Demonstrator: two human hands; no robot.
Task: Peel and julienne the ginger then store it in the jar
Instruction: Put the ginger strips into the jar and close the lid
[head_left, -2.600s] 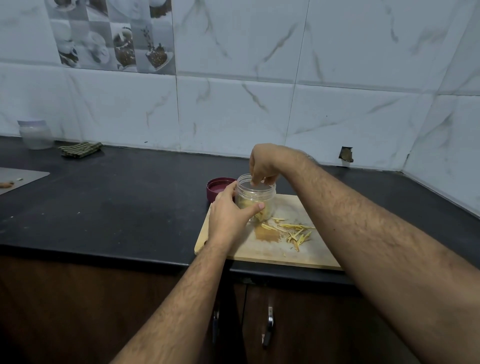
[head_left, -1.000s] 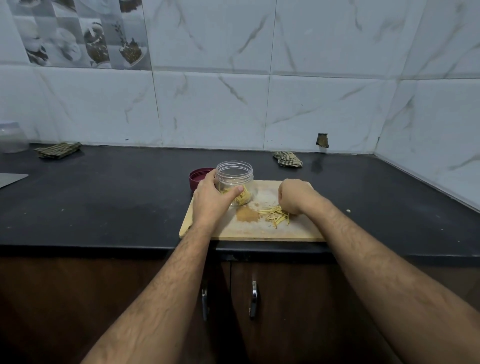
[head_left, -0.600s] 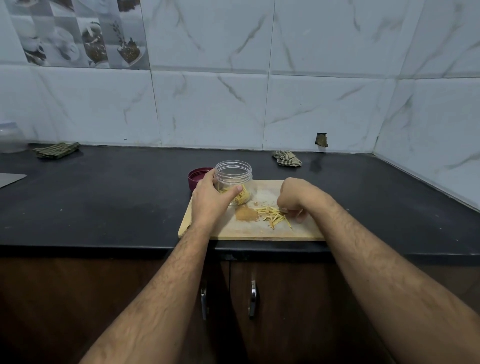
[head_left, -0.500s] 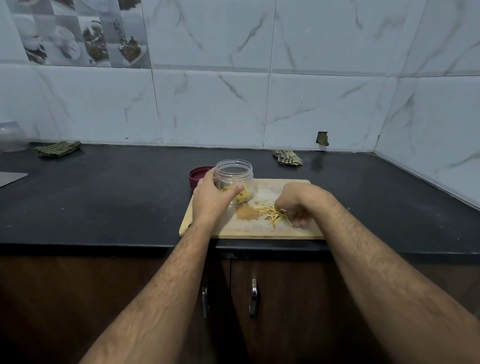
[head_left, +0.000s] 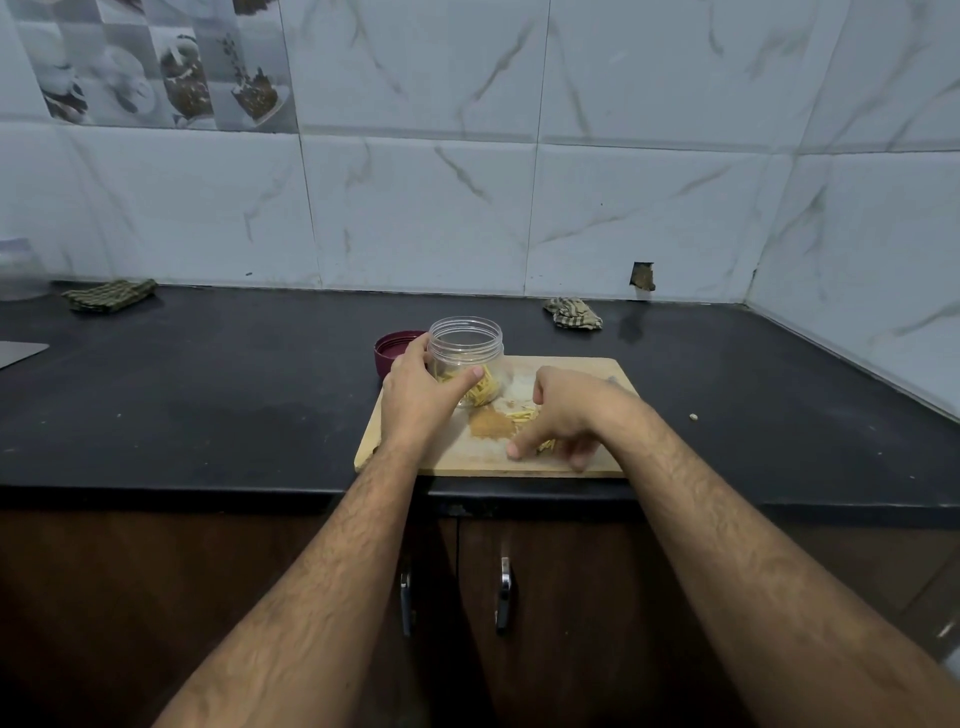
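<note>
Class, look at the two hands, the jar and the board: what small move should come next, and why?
Probably the right hand should pinch up the loose ginger strips under its fingers and carry them to the jar. The jar stands open on the cutting board, steadied by the left hand, already part filled, while strips remain on the board.

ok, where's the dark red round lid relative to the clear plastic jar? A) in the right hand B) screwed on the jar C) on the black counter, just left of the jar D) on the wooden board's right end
C: the dark red round lid lies open side up on the black counter, just left of the open clear plastic jar that the left hand holds.
</note>
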